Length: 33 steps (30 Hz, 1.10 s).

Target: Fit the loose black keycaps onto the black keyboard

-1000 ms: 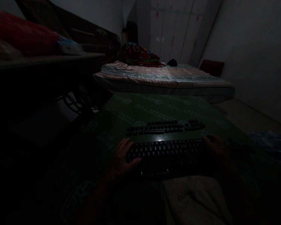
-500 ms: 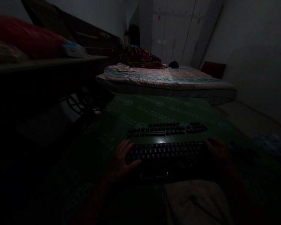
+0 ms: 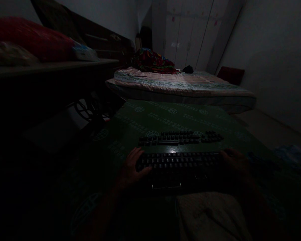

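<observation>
A black keyboard (image 3: 180, 161) lies across the green board in dim light. Its far rows carry keycaps, while the near part is bare and dark, with thin metal wires showing. My left hand (image 3: 132, 169) holds its left end, fingers at the far corner and thumb over the near side. Around the right end is my right hand (image 3: 234, 161), in deep shadow with its fingers partly hidden. Just beyond the keyboard, loose black keycaps (image 3: 168, 142) are laid out in rows, a long spacebar among them.
Under the keyboard is a green printed board (image 3: 160, 117). A beige cloth (image 3: 210, 214) lies at the near edge. Farther off stands a bed (image 3: 185, 83) with a red patterned blanket (image 3: 153, 62). On the left, a shelf (image 3: 107, 62) bears a red plastic bag (image 3: 32, 38).
The whole view has shifted slightly, so everything appears a little farther right. Both hands stay on the keyboard's ends, and the loose keycaps lie as before.
</observation>
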Tool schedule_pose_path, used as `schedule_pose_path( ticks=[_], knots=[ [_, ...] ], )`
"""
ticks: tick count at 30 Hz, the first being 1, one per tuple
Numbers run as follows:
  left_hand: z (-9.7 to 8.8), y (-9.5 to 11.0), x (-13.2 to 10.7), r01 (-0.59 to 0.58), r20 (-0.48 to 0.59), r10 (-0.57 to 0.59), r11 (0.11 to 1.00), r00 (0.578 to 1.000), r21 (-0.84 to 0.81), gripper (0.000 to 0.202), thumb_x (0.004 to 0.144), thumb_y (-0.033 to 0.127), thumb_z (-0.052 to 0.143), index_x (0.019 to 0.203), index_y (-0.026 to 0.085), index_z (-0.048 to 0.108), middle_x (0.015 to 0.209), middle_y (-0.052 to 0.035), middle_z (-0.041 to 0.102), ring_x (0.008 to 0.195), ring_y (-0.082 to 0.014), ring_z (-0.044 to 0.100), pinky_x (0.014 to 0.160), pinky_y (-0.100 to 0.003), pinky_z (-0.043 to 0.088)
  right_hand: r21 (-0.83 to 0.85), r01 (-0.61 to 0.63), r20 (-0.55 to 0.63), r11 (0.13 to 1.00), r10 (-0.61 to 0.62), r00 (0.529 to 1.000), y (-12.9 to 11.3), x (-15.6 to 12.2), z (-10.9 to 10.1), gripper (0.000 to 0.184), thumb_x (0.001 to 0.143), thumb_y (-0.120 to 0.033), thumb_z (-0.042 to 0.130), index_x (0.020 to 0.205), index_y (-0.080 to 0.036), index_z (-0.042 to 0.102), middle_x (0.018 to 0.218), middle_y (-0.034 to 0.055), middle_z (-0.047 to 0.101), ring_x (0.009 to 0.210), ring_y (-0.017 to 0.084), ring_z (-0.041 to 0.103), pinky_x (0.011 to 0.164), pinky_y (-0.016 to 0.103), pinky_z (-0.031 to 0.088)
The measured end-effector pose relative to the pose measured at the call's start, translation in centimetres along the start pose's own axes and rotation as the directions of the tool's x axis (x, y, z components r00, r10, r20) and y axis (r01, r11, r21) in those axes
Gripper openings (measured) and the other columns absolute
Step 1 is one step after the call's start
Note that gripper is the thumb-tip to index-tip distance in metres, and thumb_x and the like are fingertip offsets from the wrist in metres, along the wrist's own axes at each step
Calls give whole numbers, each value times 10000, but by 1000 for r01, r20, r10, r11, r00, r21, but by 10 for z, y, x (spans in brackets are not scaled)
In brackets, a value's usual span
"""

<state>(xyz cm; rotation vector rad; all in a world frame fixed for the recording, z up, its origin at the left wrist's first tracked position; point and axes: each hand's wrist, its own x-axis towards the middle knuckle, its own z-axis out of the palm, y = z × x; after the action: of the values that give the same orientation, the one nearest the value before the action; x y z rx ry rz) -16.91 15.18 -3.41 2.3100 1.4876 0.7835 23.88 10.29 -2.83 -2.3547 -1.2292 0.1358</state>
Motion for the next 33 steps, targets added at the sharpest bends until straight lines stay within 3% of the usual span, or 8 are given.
schedule_pose_path(
  ticks=[13, 24, 29, 33],
  knots=[
    [0, 1, 3, -12, -15, 12, 1000, 1000, -7, 622, 713, 524, 608, 1199, 143, 536, 1338, -164, 500, 1296, -323, 388, 1043, -525, 361, -27, -40, 53, 999, 41, 998, -5, -3, -6, 434, 781, -461, 439, 986, -159, 676, 1028, 127, 686, 902, 256, 641, 682, 298, 466],
    [1, 2, 3, 6, 3, -6, 1000, 1000, -4, 642, 717, 511, 597, 1197, 90, 532, 1339, -198, 488, 1301, -333, 376, 1062, -521, 336, 12, 31, 142, 999, -32, 989, 2, 7, -11, 412, 764, -449, 448, 914, -146, 684, 991, 128, 694, 862, 243, 648, 674, 292, 472],
    [2, -1, 3, -12, -23, 11, 1000, 1000, -16, 606, 710, 515, 610, 1188, 149, 542, 1333, -160, 506, 1285, -328, 400, 1044, -535, 354, 23, 96, 156, 995, -99, 983, 3, 14, -12, 460, 778, -470, 430, 975, -137, 679, 1007, 137, 695, 875, 259, 653, 696, 313, 479],
    [6, -3, 2, -20, -49, 19, 999, 999, -27, 607, 688, 497, 636, 1164, 130, 557, 1294, -171, 536, 1259, -333, 431, 1037, -525, 368, -94, 141, 130, 986, -128, 983, -9, 17, -16, 484, 795, -459, 422, 1025, -113, 670, 1057, 157, 679, 937, 285, 637, 721, 331, 474]
  ],
)
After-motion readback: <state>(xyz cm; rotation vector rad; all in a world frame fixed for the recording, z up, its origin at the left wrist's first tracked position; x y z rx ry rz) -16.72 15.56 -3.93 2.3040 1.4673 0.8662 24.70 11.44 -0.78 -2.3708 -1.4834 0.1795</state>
